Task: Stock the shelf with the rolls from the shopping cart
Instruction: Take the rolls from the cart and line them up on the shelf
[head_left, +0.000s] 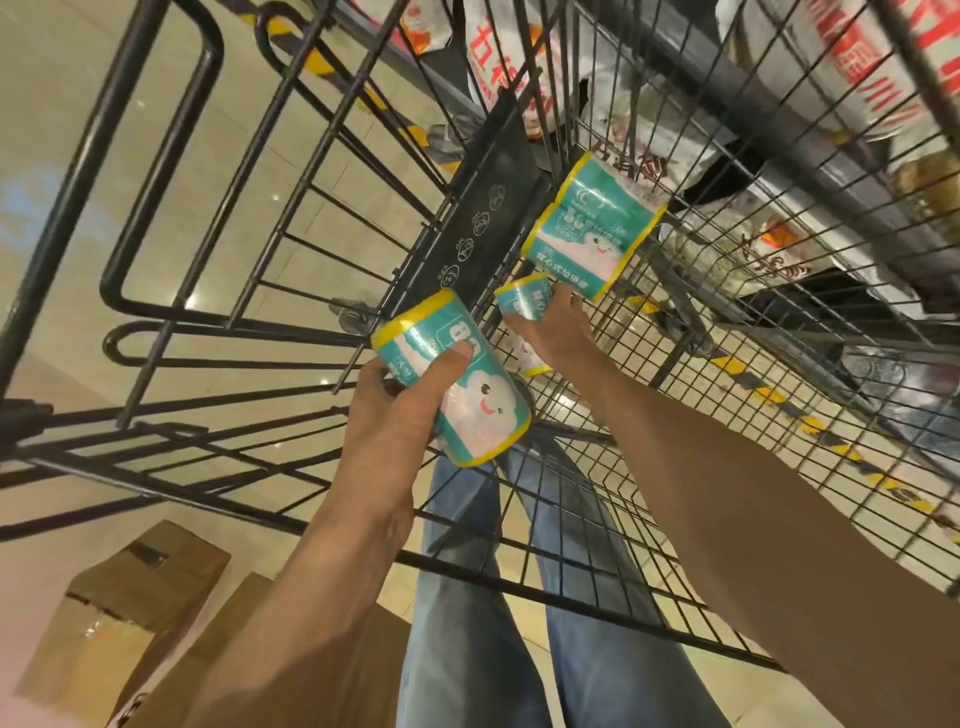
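I look down into a black wire shopping cart (675, 332). My left hand (395, 410) grips a teal, white and yellow roll (462, 384) with a smiling cloud on its wrapper, held above the cart's near end. My right hand (550, 332) is lower inside the basket, its fingers curled around a second roll (524, 299) of the same kind. A third roll pack (592, 228) lies on the cart's wire bottom just beyond my right hand, against the black flap. The shelf is out of view.
The cart's black plastic seat flap (483, 213) stands left of the rolls. Cardboard boxes (135, 613) sit on the tiled floor at lower left. White bagged goods (810, 104) with red print show through the cart's far side. My jeans are visible below the basket.
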